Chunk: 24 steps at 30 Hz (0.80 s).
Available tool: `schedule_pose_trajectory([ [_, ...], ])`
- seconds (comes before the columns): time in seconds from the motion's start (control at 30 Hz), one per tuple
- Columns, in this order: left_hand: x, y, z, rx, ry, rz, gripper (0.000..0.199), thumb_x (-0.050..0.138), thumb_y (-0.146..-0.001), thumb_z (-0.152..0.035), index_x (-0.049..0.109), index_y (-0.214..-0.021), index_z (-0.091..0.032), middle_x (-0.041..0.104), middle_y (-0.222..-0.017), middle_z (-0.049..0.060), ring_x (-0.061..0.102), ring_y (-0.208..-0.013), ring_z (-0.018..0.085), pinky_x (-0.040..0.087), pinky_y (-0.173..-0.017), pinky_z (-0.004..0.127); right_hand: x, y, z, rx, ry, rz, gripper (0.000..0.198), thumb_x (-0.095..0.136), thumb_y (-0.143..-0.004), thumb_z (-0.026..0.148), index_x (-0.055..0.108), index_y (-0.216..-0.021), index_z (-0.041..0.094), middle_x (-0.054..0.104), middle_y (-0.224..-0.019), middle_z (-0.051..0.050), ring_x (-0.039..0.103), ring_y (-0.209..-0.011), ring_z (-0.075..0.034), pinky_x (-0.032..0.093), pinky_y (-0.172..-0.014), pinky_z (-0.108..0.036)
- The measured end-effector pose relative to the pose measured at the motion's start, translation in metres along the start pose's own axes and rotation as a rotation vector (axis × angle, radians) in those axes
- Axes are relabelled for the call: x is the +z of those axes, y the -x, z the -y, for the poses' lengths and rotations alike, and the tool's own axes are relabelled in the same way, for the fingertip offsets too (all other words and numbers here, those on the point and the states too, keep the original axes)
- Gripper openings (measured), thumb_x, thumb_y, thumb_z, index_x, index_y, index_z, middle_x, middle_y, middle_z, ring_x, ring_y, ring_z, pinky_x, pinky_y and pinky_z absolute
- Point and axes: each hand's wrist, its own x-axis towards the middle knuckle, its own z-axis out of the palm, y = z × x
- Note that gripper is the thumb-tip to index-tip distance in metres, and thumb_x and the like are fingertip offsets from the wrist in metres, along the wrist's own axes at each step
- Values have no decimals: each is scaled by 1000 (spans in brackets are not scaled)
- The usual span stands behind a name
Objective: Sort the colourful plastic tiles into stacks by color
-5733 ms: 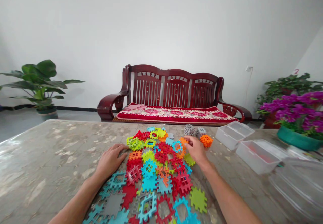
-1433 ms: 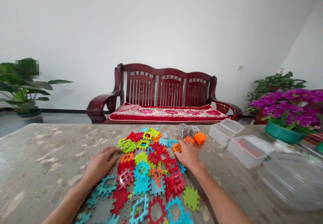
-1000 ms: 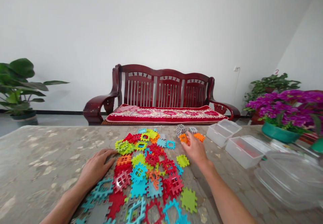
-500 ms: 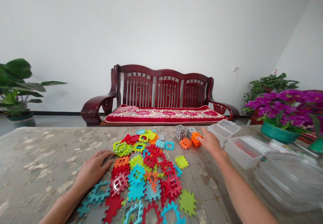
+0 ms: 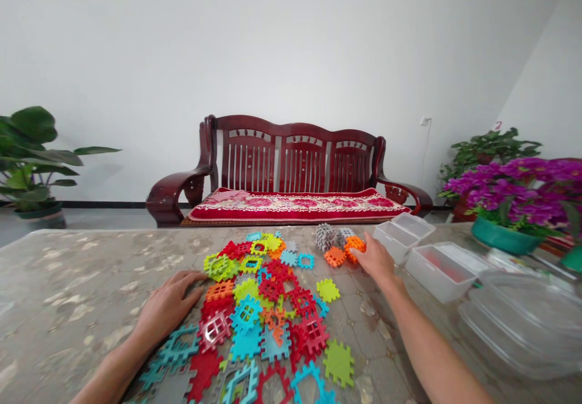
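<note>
My left hand (image 5: 173, 299) rests on the table with its fingers stretched out. Its fingertips lie beside the yellow-green toothed plastic tiles (image 5: 220, 267) at the left edge of a mixed pile. On the far right side, my right hand (image 5: 377, 259) has thumb and fingers around the right side of a small stack of orange toothed tiles (image 5: 353, 247); part of its grip is hidden. Another orange tile pile (image 5: 335, 256) sits just left of that stack. Grey toothed tiles stand in a row (image 5: 324, 237) behind, with more grey tiles (image 5: 346, 234) next to them.
Red tiles (image 5: 313, 329), blue tiles (image 5: 247, 313) and others spread over the middle of the patterned table (image 5: 91, 282). A single green tile (image 5: 339, 363) lies right of them. Clear plastic boxes (image 5: 439, 273) and a lid (image 5: 522, 325) stand right, before purple flowers (image 5: 522, 191).
My right hand has shifted slightly, its thumb now lower against the orange stack. My left hand and the mixed pile stay put. The view has tilted a little.
</note>
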Motion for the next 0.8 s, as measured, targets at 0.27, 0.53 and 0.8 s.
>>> schedule_pose_trajectory([
  [0.27,1,0,1,9,16,-13,44,44,-87,-49,72,-113,-28,69,-124,5,63,-116,26,46,-103,38,15,2,0,89,-137,42,96,69,-74,41,21,-153,15,58,-136,-17,59,-119,-31,48,-92,-38],
  [0.53,0,1,2,23,29,-32,42,46,-86,-48,72,-112,-28,70,-122,5,64,-114,26,47,-102,37,29,7,6,119,-127,-29,89,60,-80,40,19,-154,13,67,-120,-18,67,-105,-33,50,-82,-38],
  [0.8,-1,1,0,20,21,-35,41,47,-86,-47,73,-112,-28,71,-121,4,64,-113,25,48,-101,35,29,9,0,106,-136,-53,86,61,-78,40,26,-151,11,65,-122,-19,63,-110,-33,48,-88,-39],
])
